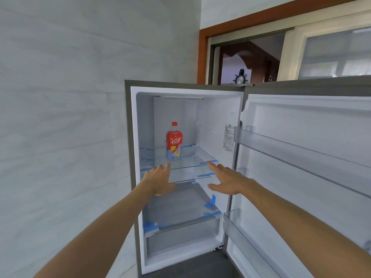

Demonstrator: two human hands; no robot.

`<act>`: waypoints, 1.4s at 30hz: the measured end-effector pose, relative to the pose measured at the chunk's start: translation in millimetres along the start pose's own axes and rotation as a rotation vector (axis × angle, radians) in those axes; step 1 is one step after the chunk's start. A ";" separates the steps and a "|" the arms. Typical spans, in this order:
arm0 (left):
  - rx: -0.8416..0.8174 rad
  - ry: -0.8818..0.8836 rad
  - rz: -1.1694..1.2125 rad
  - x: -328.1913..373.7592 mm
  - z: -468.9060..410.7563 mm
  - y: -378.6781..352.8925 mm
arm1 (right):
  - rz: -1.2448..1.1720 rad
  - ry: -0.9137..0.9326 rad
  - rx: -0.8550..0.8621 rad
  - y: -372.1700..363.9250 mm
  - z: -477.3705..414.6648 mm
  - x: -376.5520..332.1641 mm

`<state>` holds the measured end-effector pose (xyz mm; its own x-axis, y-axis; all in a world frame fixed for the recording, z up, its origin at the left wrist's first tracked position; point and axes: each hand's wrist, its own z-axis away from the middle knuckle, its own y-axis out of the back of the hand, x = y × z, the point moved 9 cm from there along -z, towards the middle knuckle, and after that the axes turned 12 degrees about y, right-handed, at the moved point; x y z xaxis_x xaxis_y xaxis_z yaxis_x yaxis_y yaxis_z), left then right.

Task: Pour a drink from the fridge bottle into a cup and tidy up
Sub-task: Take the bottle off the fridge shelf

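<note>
So, fridge (pixel 128 137) door open, we're reaching in. Bottle (pixel 174 141) upright on glass shelf (pixel 200 157), just beyond and above left hand (pixel 160 182), which looks nearer. Right hand (pixel 226 181) off to side. Both hands spread, holding nothing.

The red bottle (pixel 174 143) bears 冰红茶 on its label; the fridge wall sticker (pixel 228 137) is illegibly small.

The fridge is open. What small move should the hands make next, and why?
Probably reach the left hand forward to grip the bottle. It stands upright on the shelf, just beyond that hand; the right hand is also open and empty.
</note>
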<state>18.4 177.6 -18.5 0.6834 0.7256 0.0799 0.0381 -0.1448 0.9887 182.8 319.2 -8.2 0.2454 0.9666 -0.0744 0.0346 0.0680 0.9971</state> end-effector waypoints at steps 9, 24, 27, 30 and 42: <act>-0.024 0.038 -0.019 13.4 -45.6 -21.5 | -0.133 0.043 -0.001 -17.5 -49.9 31.1; -0.041 0.084 -0.002 -18.1 -112.1 -31.4 | -0.056 0.069 0.023 -6.5 -113.7 47.3; -0.033 0.087 0.004 -26.7 -142.9 -30.1 | -0.036 0.065 0.032 2.3 -139.4 54.7; -0.036 0.098 -0.027 -33.2 -167.4 -30.3 | -0.032 0.054 0.036 5.7 -163.8 60.7; -0.049 0.062 -0.054 -40.4 -231.5 -53.4 | -0.035 0.016 0.035 6.4 -237.3 73.9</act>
<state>-180.0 311.7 -45.2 0.6345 0.7722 0.0326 0.0366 -0.0722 0.9967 -28.7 449.7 -3.4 0.2282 0.9675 -0.1092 0.0773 0.0938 0.9926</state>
